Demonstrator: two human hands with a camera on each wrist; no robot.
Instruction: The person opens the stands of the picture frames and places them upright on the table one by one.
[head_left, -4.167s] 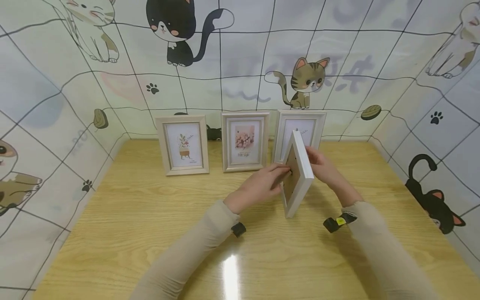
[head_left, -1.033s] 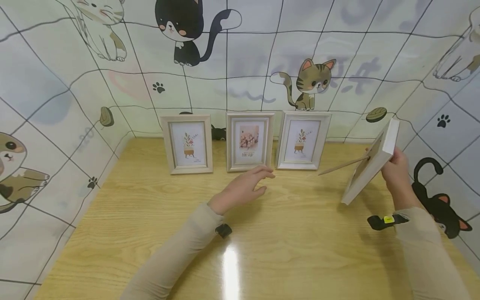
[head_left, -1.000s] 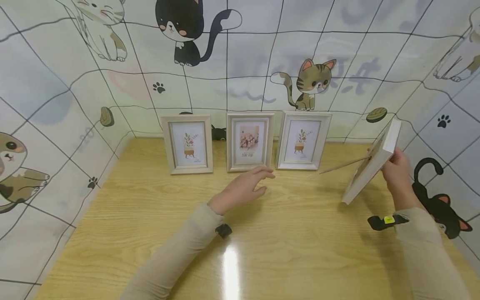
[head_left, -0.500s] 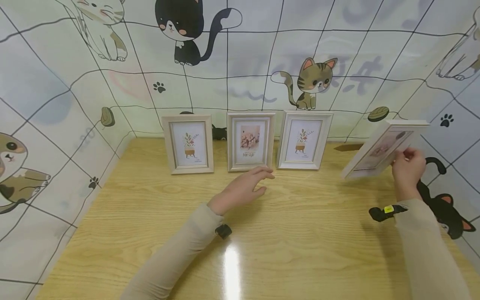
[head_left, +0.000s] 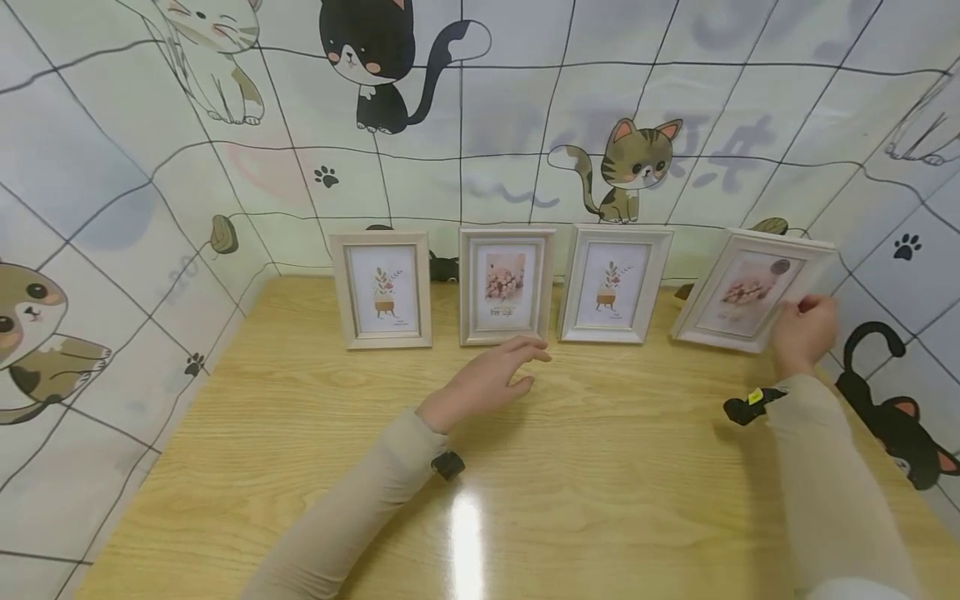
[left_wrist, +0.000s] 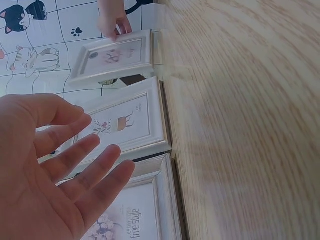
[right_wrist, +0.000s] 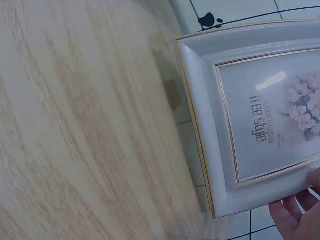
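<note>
A white picture frame with a pink-flower print (head_left: 748, 292) stands tilted back at the far right, part of its brown stand showing behind it. My right hand (head_left: 804, 333) grips its right edge, thumb on the front and fingers behind, as the right wrist view (right_wrist: 295, 212) shows. My left hand (head_left: 487, 383) hovers over the table with relaxed, spread fingers and holds nothing. Nearest to it are the middle flower-print frame (head_left: 506, 287) and a frame with a potted-plant print (head_left: 615, 283). Another potted-plant frame (head_left: 382, 290) stands at the left of the row.
The wooden table (head_left: 585, 483) carries the row of frames along its back edge. Behind it rises a wall cover (head_left: 495, 108) printed with cats and grid lines, which continues on both sides. A bright light reflection lies on the table front.
The right hand has turned the fourth frame from showing its back and side to facing forward, and brought it into the row at the right. The left hand let go of it earlier and now stays still.
</note>
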